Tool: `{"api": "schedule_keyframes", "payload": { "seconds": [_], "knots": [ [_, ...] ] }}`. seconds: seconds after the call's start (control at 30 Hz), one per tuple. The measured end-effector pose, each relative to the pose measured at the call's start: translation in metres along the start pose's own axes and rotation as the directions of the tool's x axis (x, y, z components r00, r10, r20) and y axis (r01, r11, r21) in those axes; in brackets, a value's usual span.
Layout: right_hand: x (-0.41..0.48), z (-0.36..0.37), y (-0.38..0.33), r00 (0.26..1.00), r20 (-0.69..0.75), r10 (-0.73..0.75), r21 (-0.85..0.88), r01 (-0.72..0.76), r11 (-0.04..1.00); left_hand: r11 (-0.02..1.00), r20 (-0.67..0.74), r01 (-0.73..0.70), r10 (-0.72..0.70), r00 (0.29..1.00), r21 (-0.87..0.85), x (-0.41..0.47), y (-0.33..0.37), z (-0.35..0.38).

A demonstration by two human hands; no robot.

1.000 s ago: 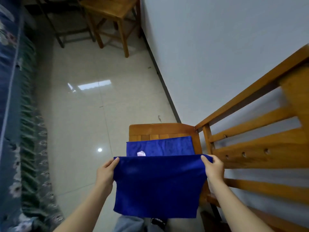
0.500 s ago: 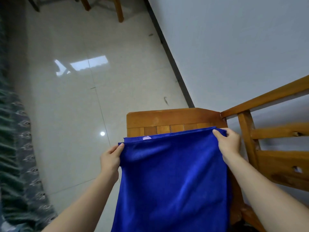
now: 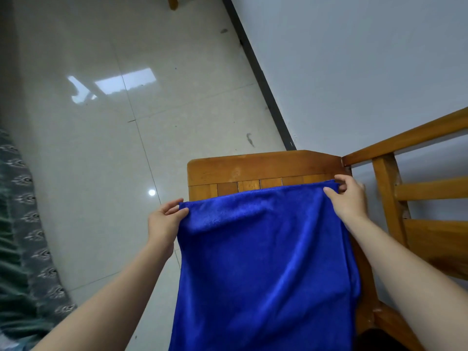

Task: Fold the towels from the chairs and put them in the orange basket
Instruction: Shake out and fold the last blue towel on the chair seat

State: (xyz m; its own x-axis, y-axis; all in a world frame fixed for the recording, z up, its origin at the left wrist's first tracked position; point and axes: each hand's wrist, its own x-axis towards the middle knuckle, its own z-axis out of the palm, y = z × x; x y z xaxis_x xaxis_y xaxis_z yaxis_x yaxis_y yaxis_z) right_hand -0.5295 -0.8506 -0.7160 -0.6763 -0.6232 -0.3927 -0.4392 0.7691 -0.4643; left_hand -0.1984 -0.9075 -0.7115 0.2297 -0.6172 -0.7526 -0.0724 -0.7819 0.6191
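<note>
Towel (image 3: 266, 262) on chair (image 3: 253, 168), L hand (image 3: 162, 219) & R hand (image 3: 349, 198) pinching top corners

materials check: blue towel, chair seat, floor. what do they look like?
Blue towel: likely microfibre or similar plush synthetic; short nap, soft sheen, limp folds.
Chair seat: wood, amber varnish; visible grain, jointed slats, worn pale patches.
Floor: glossy ceramic or polished stone tile, cannot tell which; grout lines and mirror-like light reflections.

Towel (image 3: 266, 262) bottom — below frame edge
</note>
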Motion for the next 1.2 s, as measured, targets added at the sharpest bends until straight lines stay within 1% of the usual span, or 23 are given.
{"api": "schedule_keyframes", "payload": {
  "seconds": [0.07, 0.13, 0.27, 0.3, 0.33, 0.37, 0.4, 0.47, 0.5, 0.57, 0.63, 0.7, 0.73, 0.8, 0.83, 0.87, 0.97, 1.07, 1.2],
  "knots": [
    [-0.002, -0.003, 0.001, 0.993, 0.049, -0.103, -0.215, 0.111, 0.970, 0.999, 0.037, 0.005, -0.007, 0.999, 0.039, 0.001, 0.001, -0.002],
    [-0.003, -0.003, 0.000, 0.977, 0.127, -0.172, -0.406, 0.210, 0.889, 0.996, 0.053, 0.009, -0.014, 0.999, 0.093, 0.003, 0.003, -0.003],
    [-0.004, -0.006, -0.008, 0.966, 0.189, -0.175, -0.601, 0.255, 0.758, 0.986, 0.100, -0.051, 0.035, 0.994, 0.160, 0.000, 0.009, -0.005],
    [-0.005, -0.010, -0.012, 0.963, 0.201, -0.178, -0.629, 0.267, 0.730, 0.983, 0.117, -0.074, 0.055, 0.992, 0.167, -0.002, 0.012, -0.008],
    [-0.006, -0.016, -0.015, 0.961, 0.208, -0.182, -0.630, 0.274, 0.727, 0.980, 0.133, -0.095, 0.073, 0.989, 0.173, -0.005, 0.016, -0.012],
    [-0.007, -0.023, -0.017, 0.960, 0.203, -0.192, -0.601, 0.277, 0.750, 0.977, 0.154, -0.119, 0.092, 0.984, 0.179, -0.008, 0.020, -0.017],
    [-0.009, -0.033, -0.020, 0.964, 0.186, -0.192, -0.541, 0.263, 0.799, 0.974, 0.174, -0.141, 0.110, 0.979, 0.180, -0.012, 0.026, -0.023],
    [-0.017, -0.056, -0.029, 0.967, 0.176, -0.185, -0.340, 0.236, 0.910, 0.971, 0.223, -0.188, 0.154, 0.963, 0.145, -0.025, 0.041, -0.037],
    [-0.023, -0.069, -0.035, 0.965, 0.190, -0.182, -0.218, 0.222, 0.950, 0.972, 0.247, -0.210, 0.178, 0.952, 0.109, -0.033, 0.050, -0.044],
    [-0.038, -0.098, -0.050, 0.956, 0.231, -0.178, 0.011, 0.181, 0.984, 0.973, 0.281, -0.230, 0.221, 0.934, 0.000, -0.050, 0.072, -0.061],
    [-0.056, -0.129, -0.066, 0.944, 0.265, -0.197, 0.272, 0.122, 0.954, 0.961, 0.323, -0.253, 0.276, 0.905, -0.112, -0.074, 0.099, -0.080],
    [-0.069, -0.164, -0.086, 0.925, 0.295, -0.239, 0.532, 0.049, 0.846, 0.927, 0.379, -0.325, 0.374, 0.846, -0.189, -0.095, 0.126, -0.099],
    [-0.074, -0.179, -0.094, 0.914, 0.302, -0.272, 0.604, 0.037, 0.796, 0.916, 0.400, -0.345, 0.400, 0.825, -0.204, -0.109, 0.139, -0.107],
    [-0.084, -0.203, -0.103, 0.901, 0.279, -0.331, 0.662, 0.069, 0.746, 0.865, 0.370, -0.436, 0.501, 0.782, -0.249, -0.127, 0.156, -0.116],
    [-0.090, -0.211, -0.106, 0.892, 0.270, -0.363, 0.679, 0.091, 0.729, 0.833, 0.332, -0.498, 0.554, 0.764, -0.243, -0.130, 0.162, -0.119],
    [-0.094, -0.216, -0.108, 0.886, 0.258, -0.385, 0.705, 0.100, 0.702, 0.821, 0.296, -0.527, 0.570, 0.766, -0.218, -0.141, 0.171, -0.118],
    [-0.105, -0.227, -0.114, 0.898, 0.175, -0.403, 0.774, 0.128, 0.620, 0.767, 0.243, -0.605, 0.642, 0.728, -0.213, -0.157, 0.186, -0.120],
    [-0.112, -0.230, -0.117, 0.917, 0.103, -0.385, 0.802, 0.152, 0.577, 0.740, 0.210, -0.647, 0.673, 0.709, -0.184, -0.167, 0.194, -0.119],
    [-0.119, -0.230, -0.125, 0.935, 0.008, -0.355, 0.845, 0.184, 0.502, 0.724, 0.222, -0.651, 0.690, 0.689, -0.230, -0.170, 0.198, -0.112]
  ]
}}
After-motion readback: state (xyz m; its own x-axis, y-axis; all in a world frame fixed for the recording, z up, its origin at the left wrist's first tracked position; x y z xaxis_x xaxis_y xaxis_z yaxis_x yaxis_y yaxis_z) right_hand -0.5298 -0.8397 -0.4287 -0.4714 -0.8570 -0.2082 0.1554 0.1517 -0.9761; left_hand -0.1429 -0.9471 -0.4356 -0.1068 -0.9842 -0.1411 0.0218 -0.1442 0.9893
